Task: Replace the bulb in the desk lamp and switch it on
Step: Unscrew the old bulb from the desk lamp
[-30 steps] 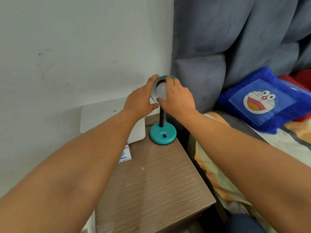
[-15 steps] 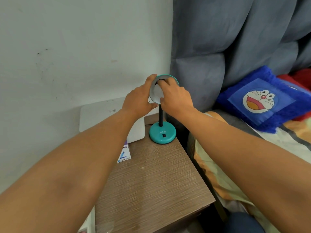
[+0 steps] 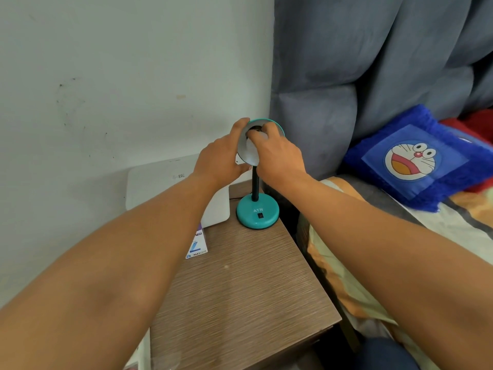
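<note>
We've got one view only, from the head, wide-angle, looking forward and down along both forearms. It faces the corner where the wall (image 3: 106,76) meets the padded headboard (image 3: 373,62), with the bedside table (image 3: 240,289) close beneath us and the bed off right.

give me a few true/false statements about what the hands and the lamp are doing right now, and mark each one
1. The left hand grips the outside of the lamp shade. True.
2. The right hand rests flat on the nightstand. False: it is raised at the shade, its fingers on the white bulb inside.
3. The lamp base stands at the nightstand's far right corner. True.
4. The lamp is lit. False: neither bulb nor shade glows.
5. The blue cartoon pillow lies on the nightstand. False: it is on the bed to the right.
</note>
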